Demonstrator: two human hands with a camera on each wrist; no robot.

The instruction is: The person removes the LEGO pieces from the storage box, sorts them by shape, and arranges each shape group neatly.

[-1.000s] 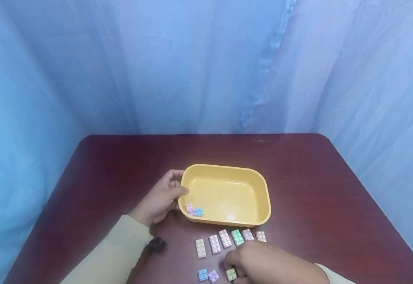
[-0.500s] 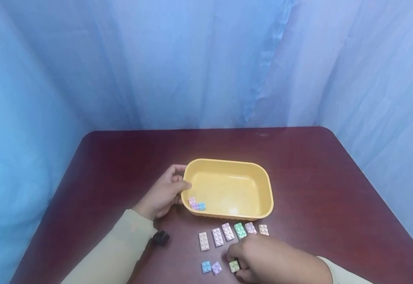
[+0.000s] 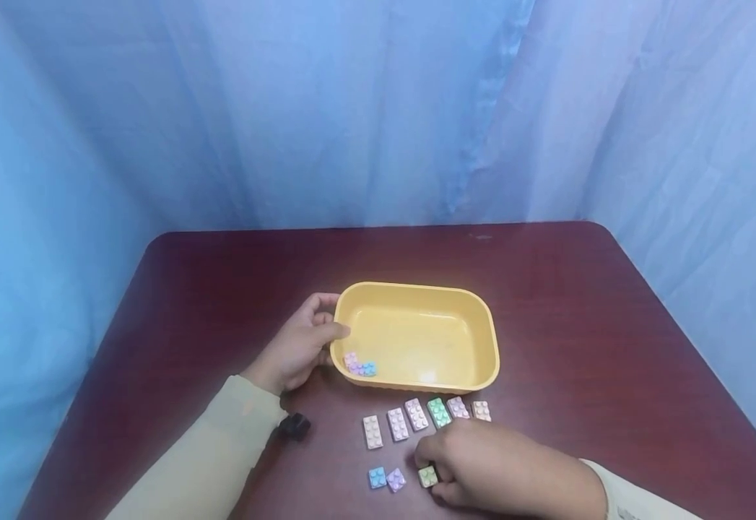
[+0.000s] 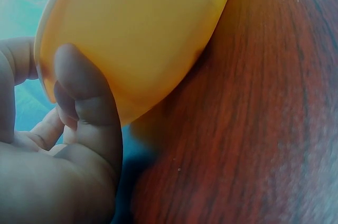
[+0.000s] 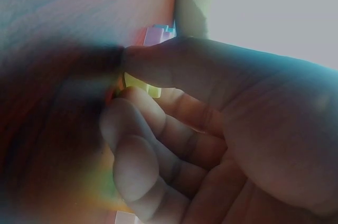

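My left hand (image 3: 300, 343) grips the left rim of a yellow plastic bin (image 3: 416, 292), thumb inside and fingers outside; the left wrist view shows this thumb (image 4: 84, 84) over the bin wall (image 4: 142, 28). A few small pink, purple and blue building bricks (image 3: 359, 367) lie in the bin's near left corner. On the table, my right hand (image 3: 481, 462) pinches a yellow-green building brick (image 3: 427, 476) between thumb and fingers. In the right wrist view, that brick (image 5: 142, 85) is partly hidden by the fingers. A blue brick (image 3: 378, 477) and a purple brick (image 3: 396, 480) lie to its left.
Between bin and right hand runs a row of bricks: cream (image 3: 372, 432), pale pink (image 3: 398, 425), another pink (image 3: 416, 414), green (image 3: 439, 412), mauve (image 3: 458, 407) and peach (image 3: 481, 411). A black object (image 3: 295, 427) sits at the left wrist. Blue curtains (image 3: 352, 108) surround the dark red table (image 3: 235, 274).
The whole scene has shifted upward in the head view. Both hands keep their places on the bin and the yellow-green brick; no brick has visibly moved on the table.
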